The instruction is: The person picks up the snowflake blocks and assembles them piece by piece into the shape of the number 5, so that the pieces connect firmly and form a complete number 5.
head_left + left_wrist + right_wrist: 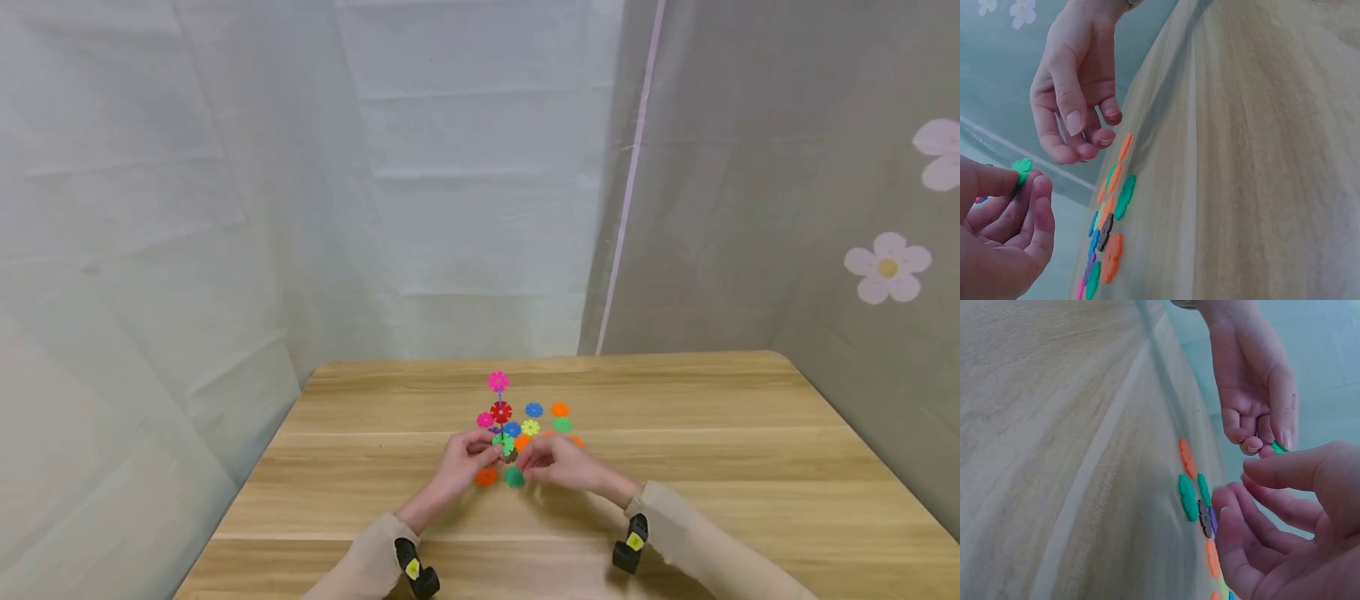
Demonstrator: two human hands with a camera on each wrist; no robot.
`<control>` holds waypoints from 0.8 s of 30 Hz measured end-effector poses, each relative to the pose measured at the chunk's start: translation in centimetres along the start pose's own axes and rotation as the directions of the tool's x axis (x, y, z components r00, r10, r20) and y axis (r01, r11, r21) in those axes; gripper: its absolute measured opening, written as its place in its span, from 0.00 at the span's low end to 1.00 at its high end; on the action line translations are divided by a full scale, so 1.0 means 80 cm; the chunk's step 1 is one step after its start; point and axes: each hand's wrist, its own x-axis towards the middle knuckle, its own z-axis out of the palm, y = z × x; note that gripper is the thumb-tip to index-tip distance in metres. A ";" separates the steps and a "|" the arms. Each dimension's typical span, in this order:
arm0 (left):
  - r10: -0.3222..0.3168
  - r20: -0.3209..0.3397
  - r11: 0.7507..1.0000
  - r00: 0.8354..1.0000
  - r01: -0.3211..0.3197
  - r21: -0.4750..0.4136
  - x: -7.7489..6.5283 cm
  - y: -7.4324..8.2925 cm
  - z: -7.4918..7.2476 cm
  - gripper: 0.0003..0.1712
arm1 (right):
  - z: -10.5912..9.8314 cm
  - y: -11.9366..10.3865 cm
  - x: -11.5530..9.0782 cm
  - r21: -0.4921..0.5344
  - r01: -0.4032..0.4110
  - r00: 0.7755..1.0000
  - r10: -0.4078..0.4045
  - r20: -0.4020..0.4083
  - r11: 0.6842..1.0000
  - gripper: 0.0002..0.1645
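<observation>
My left hand pinches a light green notched plastic disc between thumb and fingers. That disc is the lower end of an upright chain; a red disc and a pink disc stand above it, joined by thin edge-on pieces, one of them blue. Just to the right, my right hand hovers with loosely bent fingers. Nothing shows between its thumb and fingertips in the right wrist view. Close to those fingers, a dark green disc lies on the table.
Several loose discs lie flat around the hands: an orange disc in front, a brown disc, a yellow disc and a blue disc behind. The wooden table reaches back to a hanging cloth.
</observation>
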 end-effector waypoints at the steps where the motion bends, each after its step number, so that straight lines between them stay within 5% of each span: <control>1: -0.003 -0.001 1.000 1.000 0.003 -0.003 0.001 -0.001 -0.001 0.11 | 0.001 0.001 0.001 -0.005 0.000 1.000 0.000 0.009 1.000 0.09; 12: -0.032 0.003 0.999 0.999 0.032 -0.015 0.003 -0.013 -0.009 0.10 | 0.012 -0.001 0.006 -0.059 -0.103 0.991 0.108 0.081 0.993 0.13; 20: -0.050 0.000 0.999 0.999 0.050 -0.010 0.007 -0.016 -0.012 0.10 | 0.010 -0.007 0.006 -0.311 -0.057 0.983 0.107 0.147 0.949 0.25; 24: -0.061 -0.003 0.998 0.998 0.061 -0.016 0.007 -0.019 -0.013 0.10 | 0.007 -0.011 0.003 -0.355 -0.070 0.973 0.142 0.180 0.932 0.24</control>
